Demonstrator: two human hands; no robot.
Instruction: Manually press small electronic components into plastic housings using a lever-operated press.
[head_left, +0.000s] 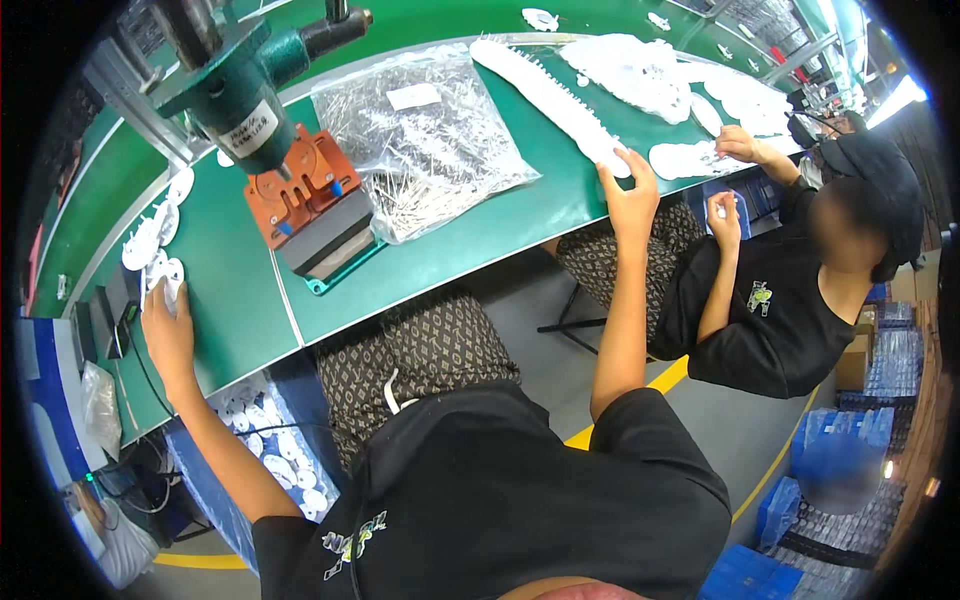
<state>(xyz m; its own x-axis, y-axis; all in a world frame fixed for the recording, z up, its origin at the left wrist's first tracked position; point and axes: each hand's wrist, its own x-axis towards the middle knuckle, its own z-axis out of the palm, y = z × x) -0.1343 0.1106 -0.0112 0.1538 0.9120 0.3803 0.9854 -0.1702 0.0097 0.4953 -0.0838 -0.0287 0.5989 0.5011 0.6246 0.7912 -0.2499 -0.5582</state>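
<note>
My left hand (168, 325) is at the left end of the green table, with fingers closed around a white round plastic part (172, 272). Several similar white parts (148, 240) lie just beyond it. My right hand (632, 200) reaches to the near end of a long row of stacked white plastic discs (545, 88), thumb and fingers around the end disc (612, 160). Between my hands stands a green press (235, 110) over an orange metal fixture (305, 185). Beside it lies a clear bag of thin metal pins (430, 150).
A co-worker (790, 270) sits at the right, hands at another row of white parts (690, 160). White piles (630, 75) lie at the back right. A blue-lined bin (270, 440) of white parts stands below the table's left front. Cables hang near it.
</note>
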